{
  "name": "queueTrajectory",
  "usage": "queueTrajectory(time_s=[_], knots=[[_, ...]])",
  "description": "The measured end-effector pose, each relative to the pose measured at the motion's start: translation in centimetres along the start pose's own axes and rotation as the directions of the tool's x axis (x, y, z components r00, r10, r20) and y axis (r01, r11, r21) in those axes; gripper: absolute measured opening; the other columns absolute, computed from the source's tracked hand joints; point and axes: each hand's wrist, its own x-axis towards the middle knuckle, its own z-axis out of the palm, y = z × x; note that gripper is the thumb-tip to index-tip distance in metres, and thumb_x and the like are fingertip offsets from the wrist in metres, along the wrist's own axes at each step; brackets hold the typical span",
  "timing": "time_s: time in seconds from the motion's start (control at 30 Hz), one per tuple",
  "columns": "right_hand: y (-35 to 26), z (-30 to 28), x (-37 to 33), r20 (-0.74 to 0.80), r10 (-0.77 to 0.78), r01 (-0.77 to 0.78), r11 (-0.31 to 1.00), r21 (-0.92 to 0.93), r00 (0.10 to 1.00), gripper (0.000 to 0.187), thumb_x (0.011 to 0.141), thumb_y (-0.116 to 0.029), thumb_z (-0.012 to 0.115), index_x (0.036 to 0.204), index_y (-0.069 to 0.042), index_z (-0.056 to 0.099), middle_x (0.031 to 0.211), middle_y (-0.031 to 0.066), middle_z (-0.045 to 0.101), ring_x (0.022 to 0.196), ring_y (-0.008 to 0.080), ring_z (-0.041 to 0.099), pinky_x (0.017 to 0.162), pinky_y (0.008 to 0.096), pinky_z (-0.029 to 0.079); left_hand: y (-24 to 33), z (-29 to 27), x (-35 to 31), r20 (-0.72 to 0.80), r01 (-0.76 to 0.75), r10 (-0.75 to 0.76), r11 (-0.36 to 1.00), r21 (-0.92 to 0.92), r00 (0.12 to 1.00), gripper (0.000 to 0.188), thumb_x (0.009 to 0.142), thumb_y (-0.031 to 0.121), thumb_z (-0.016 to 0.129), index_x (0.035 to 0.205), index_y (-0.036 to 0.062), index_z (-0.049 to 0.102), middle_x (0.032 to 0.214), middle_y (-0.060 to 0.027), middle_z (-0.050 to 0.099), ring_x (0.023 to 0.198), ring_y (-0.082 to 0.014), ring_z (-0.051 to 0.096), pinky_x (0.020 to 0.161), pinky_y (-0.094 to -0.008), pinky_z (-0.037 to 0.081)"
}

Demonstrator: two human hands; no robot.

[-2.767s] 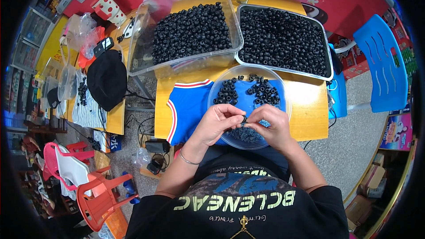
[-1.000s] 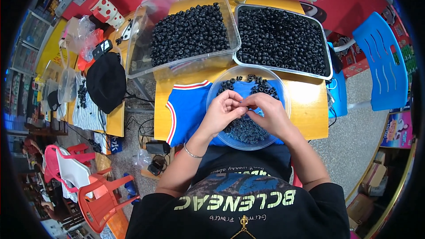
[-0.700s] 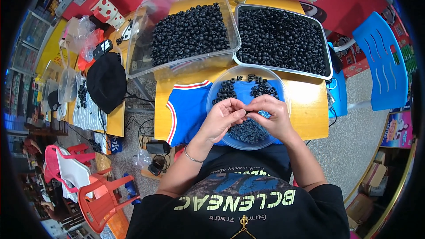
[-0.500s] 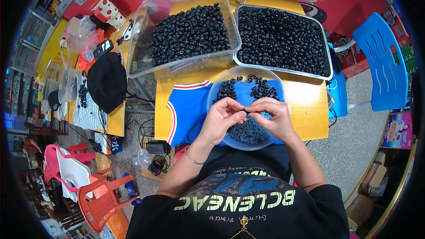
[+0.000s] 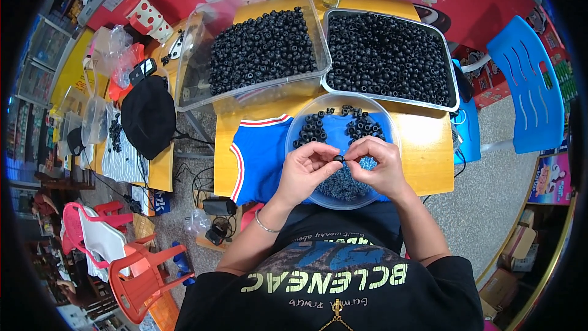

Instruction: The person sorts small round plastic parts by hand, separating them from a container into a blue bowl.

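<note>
Left hand (image 5: 309,167) pinches black part (image 5: 338,159); right hand (image 5: 378,164), fingertips closed, touches it (both hide clear tub's (image 5: 335,125) middle). Bin (image 5: 195,79), tray (image 5: 392,96) crowd table (image 5: 429,153) toward far edge.

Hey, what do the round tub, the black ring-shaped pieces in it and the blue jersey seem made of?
Round tub: probably smooth clear plastic, since blue shows through its base. Black ring-shaped pieces: likely moulded plastic or rubber; small highlights suggest low sheen. Blue jersey: matte fabric, fibre unclear, lying limp with striped trim.
</note>
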Motion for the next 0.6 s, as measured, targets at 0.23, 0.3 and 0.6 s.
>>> queueTrajectory(time_s=[0.23,0.3,0.6], knots=[[1.1,0.9,-1.3,0.050,0.220,-0.224,0.924,0.310,0.974,0.007,0.079,-0.001,0.068,0.085,0.001,0.064,0.081,0.0029,0.064,0.073,0.0078,0.061,0.064,0.0220,0.051,-0.3,0.0,-0.8,0.002,0.032,-0.032,0.999,0.022,0.999,0.020,0.081,-0.006,0.066,0.100,-0.0021,0.062,0.095,-0.0055,0.060,0.087,-0.0095,0.060,0.077,-0.0219,0.052],[1.4,0.9,-1.8,0.100,0.288,-0.304,0.877,0.371,0.952,0.009,0.080,-0.002,0.068,0.087,0.001,0.064,0.081,0.0015,0.063,0.073,0.0061,0.059,0.064,0.0206,0.050,-0.5,-0.3,-1.1,0.024,0.007,-0.009,0.996,0.091,1.000,0.019,0.081,-0.006,0.066,0.099,-0.0035,0.062,0.097,-0.0068,0.059,0.089,-0.0106,0.060,0.078,-0.0224,0.052],[1.6,1.5,-2.8,0.203,0.366,-0.415,0.720,0.556,0.908,0.011,0.082,-0.001,0.065,0.092,-0.001,0.060,0.083,-0.0010,0.059,0.076,0.0032,0.056,0.067,0.0184,0.047,0.2,0.2,-1.7,0.035,-0.075,0.068,0.935,0.345,0.997,0.015,0.079,-0.004,0.066,0.095,-0.0032,0.064,0.094,-0.0079,0.060,0.085,-0.0124,0.061,0.074,-0.0227,0.053]])
